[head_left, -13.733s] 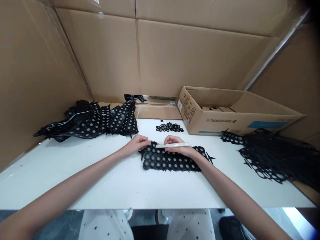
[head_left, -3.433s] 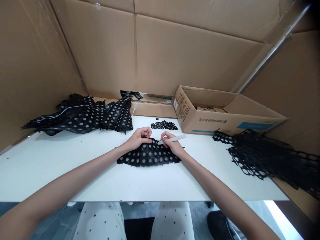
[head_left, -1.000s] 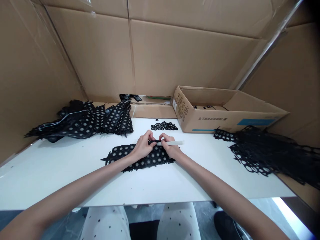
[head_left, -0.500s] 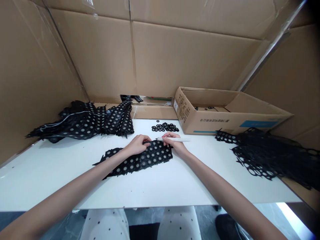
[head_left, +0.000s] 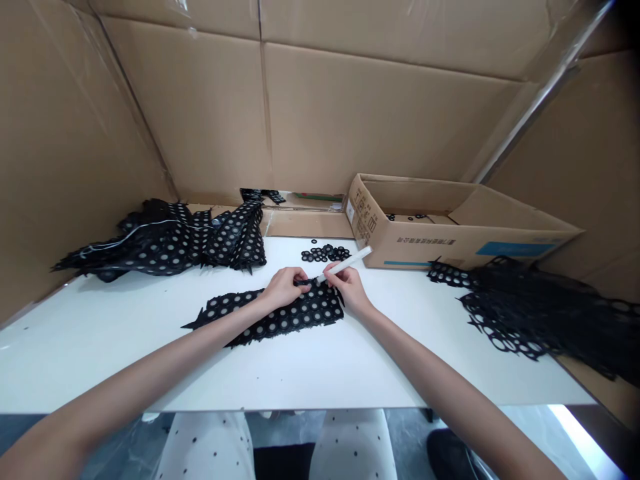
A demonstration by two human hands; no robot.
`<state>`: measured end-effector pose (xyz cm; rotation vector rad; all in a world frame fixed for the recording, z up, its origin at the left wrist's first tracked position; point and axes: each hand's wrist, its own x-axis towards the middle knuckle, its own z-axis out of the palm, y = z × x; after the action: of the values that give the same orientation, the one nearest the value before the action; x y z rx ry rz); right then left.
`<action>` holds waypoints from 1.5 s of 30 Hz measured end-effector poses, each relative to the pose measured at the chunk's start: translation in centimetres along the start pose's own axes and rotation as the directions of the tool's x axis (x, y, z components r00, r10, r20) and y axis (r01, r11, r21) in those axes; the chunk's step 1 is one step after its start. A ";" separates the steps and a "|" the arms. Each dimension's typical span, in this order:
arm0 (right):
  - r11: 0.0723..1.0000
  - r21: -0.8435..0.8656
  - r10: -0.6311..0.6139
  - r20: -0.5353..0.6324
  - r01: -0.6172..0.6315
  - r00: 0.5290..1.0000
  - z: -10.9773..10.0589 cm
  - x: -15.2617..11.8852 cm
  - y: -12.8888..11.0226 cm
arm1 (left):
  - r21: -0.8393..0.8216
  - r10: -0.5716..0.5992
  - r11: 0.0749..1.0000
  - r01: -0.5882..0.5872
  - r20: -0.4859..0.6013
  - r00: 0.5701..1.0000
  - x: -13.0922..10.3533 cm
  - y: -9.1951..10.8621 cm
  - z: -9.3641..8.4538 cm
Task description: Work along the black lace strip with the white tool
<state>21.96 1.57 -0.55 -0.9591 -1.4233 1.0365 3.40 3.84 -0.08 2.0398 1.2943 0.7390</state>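
Note:
A black rubber sheet (head_left: 280, 320) full of round ring shapes lies on the white table in front of me. My left hand (head_left: 286, 287) pinches its upper edge, fingers closed on the rubber. My right hand (head_left: 347, 285) grips a white pen-shaped tool (head_left: 353, 261), tilted with its tip down at the sheet's top edge, close to my left fingertips. The tip itself is too small to make out. Just beyond my hands sits a little pile of loose black rings (head_left: 325, 253).
Bundled black perforated sheets (head_left: 170, 243) lie at the back left. A cardboard box (head_left: 425, 243) with a few rings inside stands at the back right. Black ring-holed scrap (head_left: 540, 307) hangs over the right edge. Cardboard walls (head_left: 390, 107) enclose the table (head_left: 125, 347).
The tool has swung from nearly level to a steeper slant, its rear end raised. My left hand has shifted slightly right along the sheet's edge, nearer the tip.

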 end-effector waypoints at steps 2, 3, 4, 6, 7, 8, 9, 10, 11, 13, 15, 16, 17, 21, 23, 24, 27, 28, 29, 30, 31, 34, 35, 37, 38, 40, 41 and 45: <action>0.999 -0.031 -0.011 0.016 0.012 1.000 0.0 -0.1 -0.1 | -0.048 -0.021 0.999 0.021 0.004 1.000 0.1 0.0 0.1; 0.999 -0.048 -0.015 0.023 0.016 1.000 0.0 -0.1 -0.2 | -0.071 -0.023 0.997 0.022 -0.002 1.000 0.1 -0.1 0.1; 0.998 -0.066 -0.019 0.026 0.021 0.999 0.0 -0.1 -0.3 | -0.092 -0.022 0.996 0.021 -0.013 1.000 0.0 -0.1 0.0; 0.995 -0.096 -0.027 0.033 0.030 0.999 0.1 -0.2 -0.4 | -0.134 -0.018 0.991 0.013 -0.036 0.999 -0.2 -0.1 0.0; 0.994 -0.108 -0.033 0.037 0.037 0.999 0.1 -0.2 -0.4 | -0.154 -0.015 0.988 0.008 -0.045 0.999 -0.4 -0.1 0.0; 0.992 -0.117 -0.039 0.043 0.044 0.998 0.1 -0.3 -0.4 | -0.169 -0.014 0.986 0.005 -0.053 0.998 -0.5 -0.1 0.0; 0.991 -0.126 -0.044 0.049 0.050 0.998 0.1 -0.3 -0.4 | -0.179 -0.014 0.984 0.003 -0.060 0.998 -0.6 -0.1 0.1; 0.989 -0.137 -0.049 0.055 0.056 0.997 0.1 -0.3 -0.4 | -0.185 -0.013 0.983 0.001 -0.065 0.998 -0.6 -0.1 0.1; 0.987 -0.150 -0.053 0.060 0.061 0.997 0.1 -0.4 -0.4 | -0.187 -0.013 0.982 -0.001 -0.070 0.997 -0.6 -0.1 0.1; 0.981 -0.181 -0.063 0.067 0.074 0.996 0.1 -0.4 -0.5 | -0.189 -0.009 0.982 -0.005 -0.074 0.997 -0.6 -0.3 0.2; 0.971 -0.217 -0.082 0.079 0.098 0.993 0.1 -0.5 -0.6 | -0.186 -0.001 0.983 -0.011 -0.068 0.998 -0.5 -0.4 0.3; 0.965 -0.236 -0.094 0.089 0.112 0.992 0.1 -0.5 -0.7 | -0.175 0.003 0.984 -0.014 -0.065 0.998 -0.5 -0.5 0.4; 0.958 -0.255 -0.105 0.100 0.127 0.989 0.2 -0.5 -0.8 | -0.158 0.007 0.987 -0.016 -0.063 0.998 -0.4 -0.6 0.4; 0.940 -0.300 -0.124 0.135 0.160 0.983 0.3 -0.4 -1.0 | -0.074 0.006 0.997 -0.011 -0.069 0.998 -0.3 -0.7 0.6; 0.941 -0.298 -0.122 0.146 0.161 0.982 0.4 -0.4 -1.0 | -0.054 0.005 0.999 -0.009 -0.076 0.997 -0.3 -0.6 0.7; 0.941 -0.297 -0.119 0.153 0.160 0.981 0.4 -0.3 -0.9 | -0.048 0.007 0.999 -0.010 -0.076 0.997 -0.3 -0.6 0.7; 0.942 -0.298 -0.106 0.168 0.153 0.980 0.5 -0.2 -0.7 | -0.037 0.011 0.999 -0.014 -0.076 0.997 -0.3 -0.4 0.8; 0.942 -0.300 -0.104 0.168 0.151 0.980 0.6 -0.1 -0.7 | -0.036 0.012 0.999 -0.015 -0.076 0.997 -0.3 -0.3 0.8; 0.942 -0.300 -0.103 0.166 0.150 0.981 0.6 -0.1 -0.6 | -0.035 0.013 0.999 -0.015 -0.078 0.997 -0.3 -0.3 0.8; 0.942 -0.301 -0.104 0.163 0.150 0.981 0.6 0.0 -0.6 | -0.034 0.011 0.999 -0.014 -0.081 0.997 -0.3 -0.2 0.7; 0.941 -0.305 -0.105 0.159 0.150 0.982 0.7 0.0 -0.6 | -0.035 0.008 0.999 -0.011 -0.083 0.996 -0.3 -0.1 0.7; 0.933 -0.329 -0.103 0.143 0.145 0.984 0.7 0.0 -0.6 | -0.049 -0.006 0.999 0.002 -0.082 0.997 -0.4 0.2 0.7; 0.931 -0.337 -0.099 0.135 0.140 0.986 0.7 0.0 -0.6 | -0.058 -0.010 0.998 0.006 -0.079 0.997 -0.4 0.2 0.6; 0.930 -0.344 -0.092 0.122 0.129 0.988 0.7 -0.1 -0.6 | -0.076 -0.017 0.997 0.012 -0.074 0.997 -0.4 0.3 0.6; 0.930 -0.345 -0.089 0.118 0.125 0.989 0.7 -0.1 -0.6 | -0.084 -0.021 0.996 0.015 -0.073 0.997 -0.4 0.4 0.6; 0.930 -0.345 -0.089 0.114 0.124 0.989 0.7 -0.1 -0.6 | -0.098 -0.031 0.995 0.024 -0.073 0.997 -0.5 0.4 0.6; 0.929 -0.348 -0.091 0.112 0.125 0.990 0.8 -0.1 -0.6 | -0.105 -0.038 0.994 0.030 -0.073 0.997 -0.5 0.4 0.6; 0.928 -0.351 -0.096 0.100 0.125 0.990 0.8 -0.1 -0.6 | -0.123 -0.056 0.991 0.047 -0.066 0.996 -0.6 0.5 0.5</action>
<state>21.16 1.23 -0.04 -1.0897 -1.7525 0.7523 3.88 3.06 -0.14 1.8923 1.3025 0.8506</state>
